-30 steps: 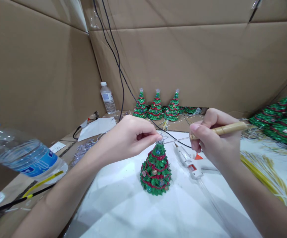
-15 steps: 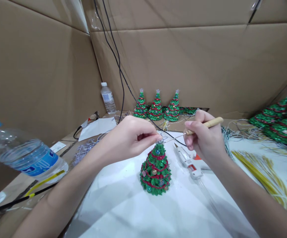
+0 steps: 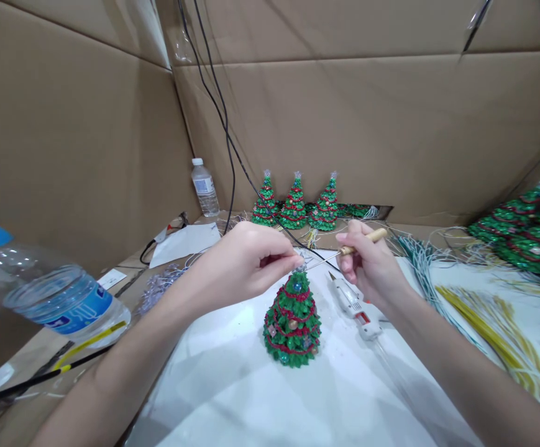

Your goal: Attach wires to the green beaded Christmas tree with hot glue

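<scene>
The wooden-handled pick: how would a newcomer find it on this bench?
Start at the white sheet with one small Christmas tree standing alone. Above its tip, the right hand holds the wooden-handled pick, needle aimed at the treetop. Unlike the white glue gun lying below, it is slim and airborne.
</scene>
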`<state>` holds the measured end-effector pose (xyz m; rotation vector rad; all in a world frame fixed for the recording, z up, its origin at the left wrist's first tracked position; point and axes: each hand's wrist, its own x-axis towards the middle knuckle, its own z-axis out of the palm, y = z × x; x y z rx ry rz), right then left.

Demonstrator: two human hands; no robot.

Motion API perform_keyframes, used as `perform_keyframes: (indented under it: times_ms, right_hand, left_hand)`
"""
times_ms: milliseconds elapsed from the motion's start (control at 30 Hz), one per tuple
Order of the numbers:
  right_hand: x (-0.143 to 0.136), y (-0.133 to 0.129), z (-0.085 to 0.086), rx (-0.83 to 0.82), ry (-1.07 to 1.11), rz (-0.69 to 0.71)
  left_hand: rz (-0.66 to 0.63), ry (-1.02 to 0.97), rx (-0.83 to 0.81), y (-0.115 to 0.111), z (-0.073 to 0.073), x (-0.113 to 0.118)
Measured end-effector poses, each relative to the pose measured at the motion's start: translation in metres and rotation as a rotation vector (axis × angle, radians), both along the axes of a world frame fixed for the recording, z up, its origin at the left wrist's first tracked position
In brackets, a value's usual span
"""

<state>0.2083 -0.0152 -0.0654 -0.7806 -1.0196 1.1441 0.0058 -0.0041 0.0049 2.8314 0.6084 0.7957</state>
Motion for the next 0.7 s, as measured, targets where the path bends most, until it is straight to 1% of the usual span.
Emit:
perform_keyframes:
  times_ms: [100, 167, 267, 367, 433, 500, 600, 700]
  right_hand:
    - [0.003, 0.001, 0.001, 0.008, -0.021, 0.032]
    - [0.008, -0.001, 0.001, 0.026, -0.048, 0.063]
    - [0.020, -0.006, 0.002, 0.045, -0.107, 0.126]
    - [0.035, -0.015, 0.006, 0.053, -0.202, 0.212]
    - [0.044, -0.020, 0.010, 0.065, -0.291, 0.288]
    - [0.053, -0.023, 0.015, 0.061, -0.389, 0.325]
    - [0.063, -0.023, 0.020, 0.007, -0.608, 0.326]
    - [0.064, -0.022, 0.020, 0.022, -0.832, 0.280]
  left_hand:
    - [0.014, 0.035, 0.001, -0.001, 0.000, -0.001]
    - [0.052, 0.064, 0.005, -0.002, -0.001, -0.002]
    - [0.124, 0.116, 0.040, -0.006, -0.003, -0.003]
    - [0.159, 0.170, 0.101, -0.011, -0.003, -0.005]
    - [0.172, 0.197, 0.136, -0.013, -0.003, -0.007]
    - [0.163, 0.214, 0.148, -0.014, -0.002, -0.008]
    - [0.166, 0.223, 0.137, -0.014, -0.002, -0.010]
    - [0.161, 0.223, 0.130, -0.013, -0.003, -0.011]
